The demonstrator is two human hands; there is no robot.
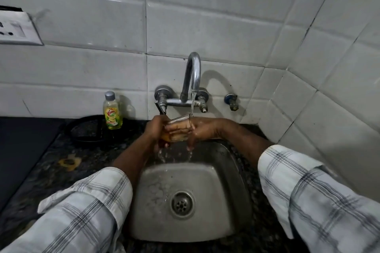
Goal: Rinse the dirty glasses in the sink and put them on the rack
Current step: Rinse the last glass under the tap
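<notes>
While water runs down from the curved chrome tap (192, 76), we see the fingers (176, 127) of the right hand (202, 129) wrapped across the front of a clear drinking glass (177, 129), curled closed against its wall. The left hand (154, 129) clasps the same glass from the other side, its fingers pressed to the glass near the base, though most of them are hidden behind it. The glass lies tilted on its side between the two hands, rim up toward the stream, and an amber tint shows in its lower part. It is held above the back edge of the steel sink (226, 201), not resting on anything. Water drips from the hands and falls into the basin, where a round drain (182, 203) sits near the middle.

Both forearms reach in from the lower corners in white checked sleeves (86, 207) rolled back from the wrists. Left of the tap, a small bottle of yellow-green dish liquid with a grey cap (112, 112) stands upright on the dark speckled stone surface (61, 162) against the white tiled wall (205, 16). Just beside it, lower and to the left, lies a black round mesh item (86, 131); we cannot tell what it is. A white socket plate (16, 28) is fixed to the wall at the far left.
</notes>
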